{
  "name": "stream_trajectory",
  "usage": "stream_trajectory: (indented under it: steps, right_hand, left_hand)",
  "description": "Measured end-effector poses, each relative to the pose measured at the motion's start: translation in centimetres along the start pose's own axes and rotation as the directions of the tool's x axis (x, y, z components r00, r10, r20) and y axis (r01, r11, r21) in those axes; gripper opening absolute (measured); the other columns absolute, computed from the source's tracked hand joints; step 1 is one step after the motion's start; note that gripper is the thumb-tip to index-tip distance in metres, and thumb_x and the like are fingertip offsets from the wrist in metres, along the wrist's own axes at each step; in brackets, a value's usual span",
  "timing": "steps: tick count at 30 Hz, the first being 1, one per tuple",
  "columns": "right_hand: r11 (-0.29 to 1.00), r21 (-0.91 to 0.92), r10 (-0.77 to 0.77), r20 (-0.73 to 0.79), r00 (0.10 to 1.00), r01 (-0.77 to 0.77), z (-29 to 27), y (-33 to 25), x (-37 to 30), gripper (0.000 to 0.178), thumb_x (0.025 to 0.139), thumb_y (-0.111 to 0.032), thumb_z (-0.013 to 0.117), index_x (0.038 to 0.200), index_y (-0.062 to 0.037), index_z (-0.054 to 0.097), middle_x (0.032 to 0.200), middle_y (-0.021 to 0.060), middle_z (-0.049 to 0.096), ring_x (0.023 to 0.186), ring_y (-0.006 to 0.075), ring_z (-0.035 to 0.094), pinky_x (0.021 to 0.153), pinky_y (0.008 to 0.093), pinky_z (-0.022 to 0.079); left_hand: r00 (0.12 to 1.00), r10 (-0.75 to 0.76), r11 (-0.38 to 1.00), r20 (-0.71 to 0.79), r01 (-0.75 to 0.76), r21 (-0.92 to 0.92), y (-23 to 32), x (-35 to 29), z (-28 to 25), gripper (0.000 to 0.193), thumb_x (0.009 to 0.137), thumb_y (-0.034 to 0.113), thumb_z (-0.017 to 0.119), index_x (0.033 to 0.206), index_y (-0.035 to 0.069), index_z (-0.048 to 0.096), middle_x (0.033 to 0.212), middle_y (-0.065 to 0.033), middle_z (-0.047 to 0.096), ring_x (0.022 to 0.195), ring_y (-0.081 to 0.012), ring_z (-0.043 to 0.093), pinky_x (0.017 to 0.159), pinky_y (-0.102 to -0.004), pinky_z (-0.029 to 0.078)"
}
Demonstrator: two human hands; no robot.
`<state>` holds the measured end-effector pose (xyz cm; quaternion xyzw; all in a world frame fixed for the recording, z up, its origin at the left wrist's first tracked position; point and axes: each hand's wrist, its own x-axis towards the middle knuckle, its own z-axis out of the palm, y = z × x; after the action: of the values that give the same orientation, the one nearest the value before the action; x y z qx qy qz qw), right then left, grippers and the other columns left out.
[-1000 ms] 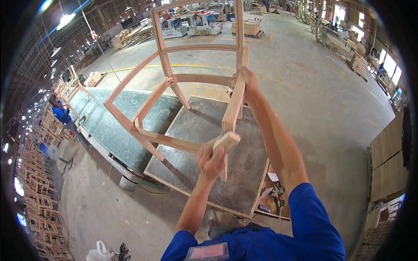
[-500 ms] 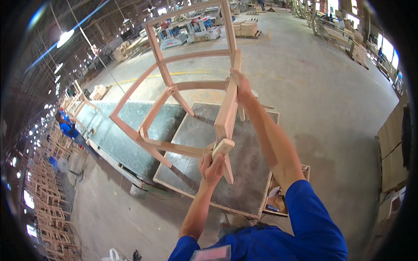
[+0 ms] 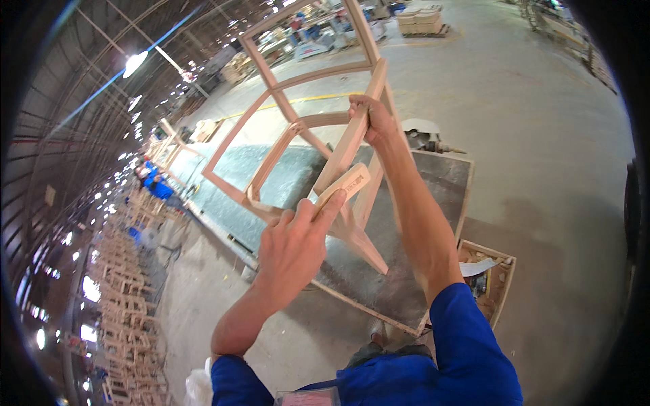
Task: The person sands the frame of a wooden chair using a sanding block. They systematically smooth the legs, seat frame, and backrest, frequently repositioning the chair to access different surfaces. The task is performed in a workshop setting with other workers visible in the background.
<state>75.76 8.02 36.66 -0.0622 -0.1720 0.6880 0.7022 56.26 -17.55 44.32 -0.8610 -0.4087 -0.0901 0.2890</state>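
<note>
A bare wooden armchair frame stands tilted on the dark-topped low table in front of me. My right hand is closed around its right armrest, partway along. In my left hand is a pale, flat wooden block with rounded corners, held between thumb and fingers. The block lies slantwise against the near end of the armrest. What is on the block's underside is hidden. Below it, a chair leg slopes down toward the tabletop.
The dark table has a light wooden rim. A wooden box with tools and scraps adjoins its right side. A dark power tool sits behind the chair. A long greenish table extends left; rows of chair frames line the floor.
My left hand has come up closer, turning the block from its steep stance to a flatter slant along the armrest end. The chair has swung and tilted, and my view has shifted.
</note>
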Motion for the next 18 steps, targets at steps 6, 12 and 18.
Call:
stream_trajectory:
  steps: [6,12,18]
  right_hand:
    - [0.992,0.122,0.011,0.108,0.994,-0.024,-0.2,-0.4,-0.2,0.015,0.094,-0.010,0.066,0.092,-0.0028,0.053,0.072,0.0049,0.054,0.061,0.0172,0.058,0.058,0.0283,0.054]
    - [0.986,0.162,0.016,0.134,0.991,-0.038,-0.7,-0.4,-0.2,0.021,0.093,-0.013,0.070,0.092,-0.0038,0.051,0.071,0.0058,0.055,0.061,0.0178,0.058,0.058,0.0297,0.055]
    - [0.976,0.203,0.051,0.152,0.987,-0.082,-0.6,-0.8,0.0,0.023,0.093,-0.011,0.072,0.094,-0.0029,0.051,0.073,0.0069,0.055,0.062,0.0184,0.058,0.060,0.0322,0.057]
  left_hand:
    - [0.960,0.058,0.988,0.274,-0.095,0.124,2.7,-1.8,2.2,0.064,0.083,0.006,0.062,0.143,0.027,0.055,0.087,-0.0052,0.049,0.064,-0.0221,0.060,0.054,-0.0370,0.052]
    - [0.969,-0.050,0.968,0.242,-0.013,0.252,3.0,0.2,0.7,0.067,0.083,0.007,0.063,0.146,0.026,0.051,0.086,-0.0060,0.051,0.063,-0.0229,0.059,0.050,-0.0380,0.050]
    - [0.947,-0.042,0.976,0.317,-0.029,0.215,3.9,0.1,2.4,0.064,0.084,0.007,0.063,0.144,0.026,0.053,0.086,-0.0070,0.050,0.061,-0.0253,0.060,0.050,-0.0403,0.051]
